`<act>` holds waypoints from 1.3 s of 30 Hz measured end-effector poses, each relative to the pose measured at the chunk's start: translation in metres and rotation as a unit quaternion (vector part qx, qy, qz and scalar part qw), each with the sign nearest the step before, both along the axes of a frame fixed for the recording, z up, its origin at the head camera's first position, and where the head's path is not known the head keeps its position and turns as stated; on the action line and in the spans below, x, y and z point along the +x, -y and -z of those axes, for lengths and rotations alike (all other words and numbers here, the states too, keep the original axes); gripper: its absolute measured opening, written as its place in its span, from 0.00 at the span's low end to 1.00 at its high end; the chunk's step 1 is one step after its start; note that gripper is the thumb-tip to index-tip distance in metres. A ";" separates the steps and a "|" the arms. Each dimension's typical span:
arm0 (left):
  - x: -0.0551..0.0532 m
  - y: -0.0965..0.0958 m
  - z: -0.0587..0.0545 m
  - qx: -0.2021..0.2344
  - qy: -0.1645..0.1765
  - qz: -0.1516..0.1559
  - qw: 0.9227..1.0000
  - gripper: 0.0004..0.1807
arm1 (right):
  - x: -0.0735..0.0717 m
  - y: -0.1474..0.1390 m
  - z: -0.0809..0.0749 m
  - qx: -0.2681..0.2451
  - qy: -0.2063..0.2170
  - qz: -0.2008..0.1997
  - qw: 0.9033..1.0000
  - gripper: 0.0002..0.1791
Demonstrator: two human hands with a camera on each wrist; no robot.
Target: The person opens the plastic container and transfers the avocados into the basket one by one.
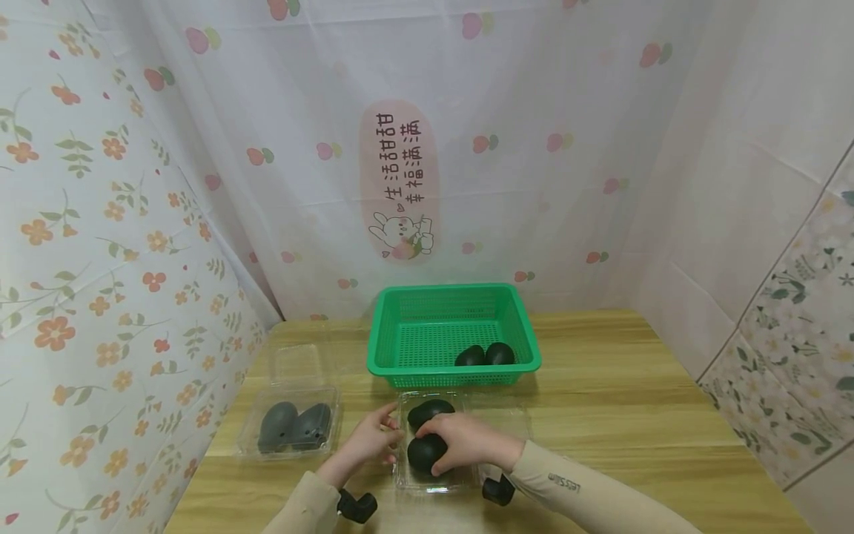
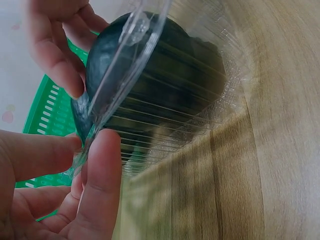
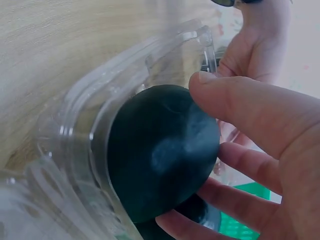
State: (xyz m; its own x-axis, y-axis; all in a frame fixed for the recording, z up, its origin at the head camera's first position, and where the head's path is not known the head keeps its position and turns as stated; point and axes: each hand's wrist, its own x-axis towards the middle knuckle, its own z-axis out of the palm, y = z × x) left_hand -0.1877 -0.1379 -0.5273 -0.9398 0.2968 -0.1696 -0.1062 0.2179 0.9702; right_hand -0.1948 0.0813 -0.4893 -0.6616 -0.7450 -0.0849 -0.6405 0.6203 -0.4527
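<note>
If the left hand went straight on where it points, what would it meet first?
The left hand would first meet the clear plastic clamshell whose side it pinches; beyond that, probably a dark avocado, though depth is unclear.

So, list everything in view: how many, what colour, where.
Table: one, wood-brown, foreground
Basket: one, green, table's far side
Front box: one, clear, before basket
Left box: one, clear, table's left
Oval objects: six, dark, two each in basket, front box, left box
Back cloth: one, white, fruit-printed, behind table
Floral cloth: one, white-orange, left
Floral panel: one, pale, right
Sleeves: two, beige, picture bottom
Wrist devices: two, black, beside sleeves
Left grip: one, bare, pinching front box's edge
Right grip: one, bare, holding front box's nearer object
</note>
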 end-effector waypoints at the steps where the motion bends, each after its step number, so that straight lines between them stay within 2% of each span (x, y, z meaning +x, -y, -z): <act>1: 0.000 0.000 0.000 0.000 -0.001 0.000 1.000 0.36 | 0.000 0.001 0.001 0.002 0.000 0.000 1.000 0.30; 19: -0.001 0.001 0.002 -0.002 -0.003 0.006 1.000 0.36 | 0.001 0.012 0.018 0.021 -0.027 -0.009 0.999 0.36; 29: 0.000 0.000 0.001 -0.004 0.000 0.003 1.000 0.36 | 0.001 0.013 0.027 0.003 -0.017 -0.007 1.000 0.38; 39: 0.000 0.001 0.000 -0.005 -0.002 0.004 1.000 0.36 | 0.001 0.012 0.026 -0.017 -0.019 -0.010 1.000 0.36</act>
